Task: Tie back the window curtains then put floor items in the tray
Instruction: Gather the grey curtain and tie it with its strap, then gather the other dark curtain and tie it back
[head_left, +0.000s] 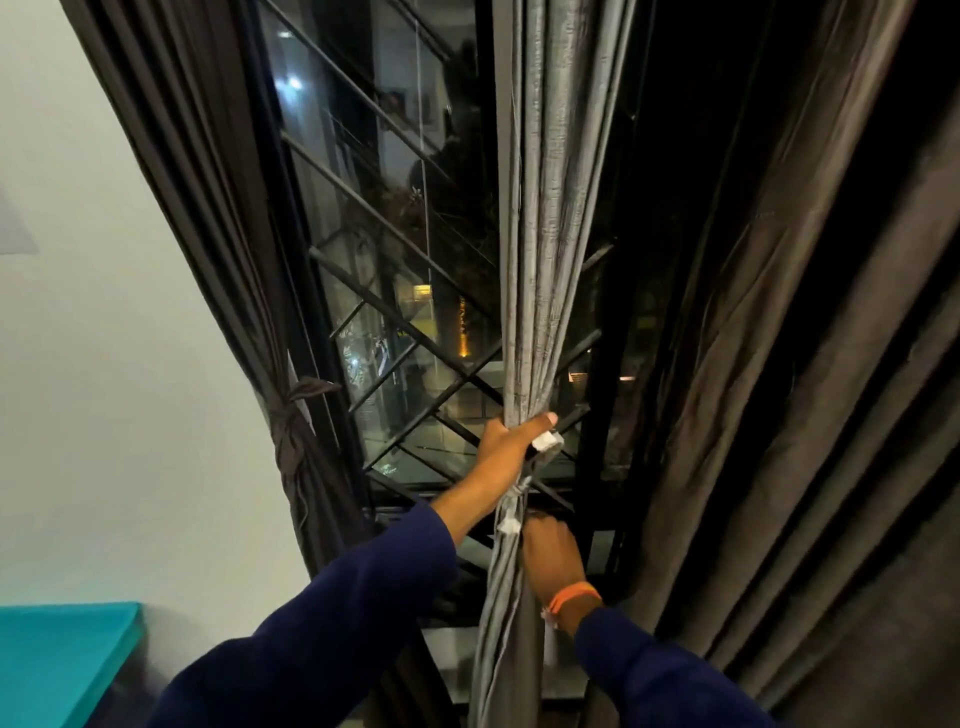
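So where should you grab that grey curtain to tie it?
Probably at its narrow waist, where the grey curtain is already bunched. The left hand wraps it there from the left; the right hand holds just below. Higher up the folds spread wider.

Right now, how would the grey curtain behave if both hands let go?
The grey curtain looks floppy: it hangs in soft folds and bunches narrowly where the left hand grips it. It probably spreads again once released, since the right hand is working below.

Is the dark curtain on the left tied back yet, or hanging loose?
Tied back. The left curtain is cinched by a knotted fabric tie beside the wall.
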